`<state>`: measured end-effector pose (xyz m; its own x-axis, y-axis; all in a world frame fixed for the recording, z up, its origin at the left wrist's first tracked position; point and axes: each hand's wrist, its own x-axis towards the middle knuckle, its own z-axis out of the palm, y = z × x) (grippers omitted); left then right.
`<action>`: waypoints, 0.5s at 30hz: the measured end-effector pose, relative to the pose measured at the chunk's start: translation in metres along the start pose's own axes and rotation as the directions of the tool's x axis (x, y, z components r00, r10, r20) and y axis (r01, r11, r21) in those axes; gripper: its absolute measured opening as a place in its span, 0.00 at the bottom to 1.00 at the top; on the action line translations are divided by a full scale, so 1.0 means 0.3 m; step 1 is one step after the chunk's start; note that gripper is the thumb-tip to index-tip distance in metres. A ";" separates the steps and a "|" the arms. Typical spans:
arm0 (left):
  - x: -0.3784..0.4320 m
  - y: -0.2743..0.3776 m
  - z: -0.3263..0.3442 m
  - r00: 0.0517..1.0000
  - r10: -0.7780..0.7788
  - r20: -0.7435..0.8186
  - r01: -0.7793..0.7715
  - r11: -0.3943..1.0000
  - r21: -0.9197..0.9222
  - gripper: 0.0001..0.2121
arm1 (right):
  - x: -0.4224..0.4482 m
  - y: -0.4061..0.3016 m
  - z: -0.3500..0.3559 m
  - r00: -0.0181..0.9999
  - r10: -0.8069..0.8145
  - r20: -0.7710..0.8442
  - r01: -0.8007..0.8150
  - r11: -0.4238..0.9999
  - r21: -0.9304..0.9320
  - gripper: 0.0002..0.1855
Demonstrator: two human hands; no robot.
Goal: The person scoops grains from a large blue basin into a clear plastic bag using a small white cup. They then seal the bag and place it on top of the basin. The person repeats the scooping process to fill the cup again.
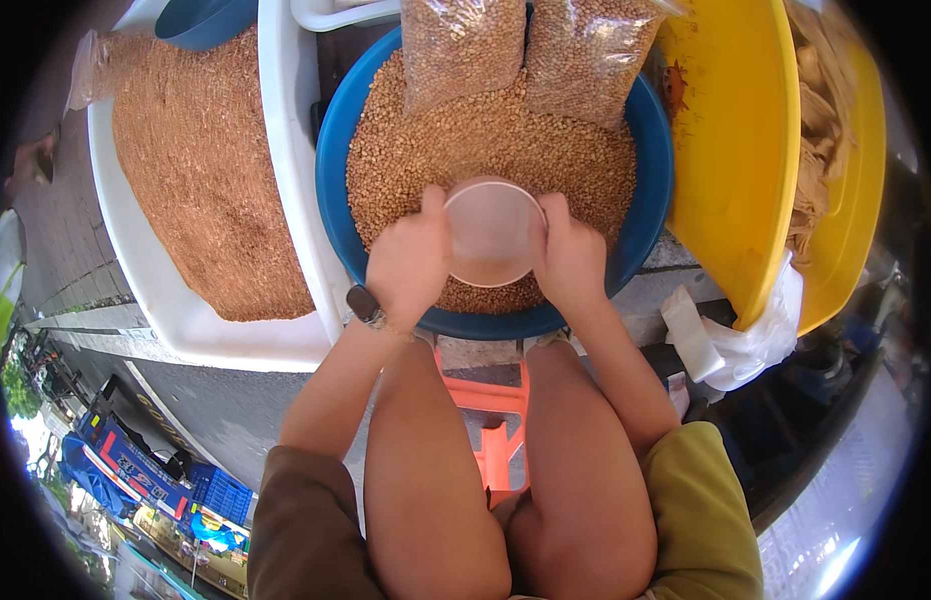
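Note:
My left hand [411, 259] and my right hand [572, 251] grip opposite sides of a round, clear plastic cup [491, 244], whose pale rim faces up. It is held over the near part of a blue basin [334, 176] filled with small brown grains or beans [465, 154]. On the basin's far part rest two clear plastic bags of the same kind of grains, one on the left [465, 52] and one on the right [589, 56]. What the cup holds cannot be made out clearly.
At the left, a white tub [289, 150] holds reddish-brown dried material [202, 172] and a blue-green bowl [206, 22]. A yellow tub [724, 150] with tan pieces stands at the right, near a white plastic bag [758, 334]. A coral plastic stool [484, 394] shows between my legs.

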<state>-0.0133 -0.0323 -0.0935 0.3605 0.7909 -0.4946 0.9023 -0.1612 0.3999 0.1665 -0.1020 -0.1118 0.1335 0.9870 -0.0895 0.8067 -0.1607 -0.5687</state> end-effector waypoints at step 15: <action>0.106 0.055 0.070 0.988 0.060 -0.142 -0.051 0.996 0.071 0.07 | 0.042 0.074 -0.023 0.992 0.078 -0.099 -0.087 0.992 -0.090 0.06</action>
<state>0.0180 -0.0221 -0.1187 0.3772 0.8553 -0.3552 0.8973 -0.2425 0.3688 0.1901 -0.0933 -0.1200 0.2525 0.9662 -0.0522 0.8405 -0.2457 -0.4829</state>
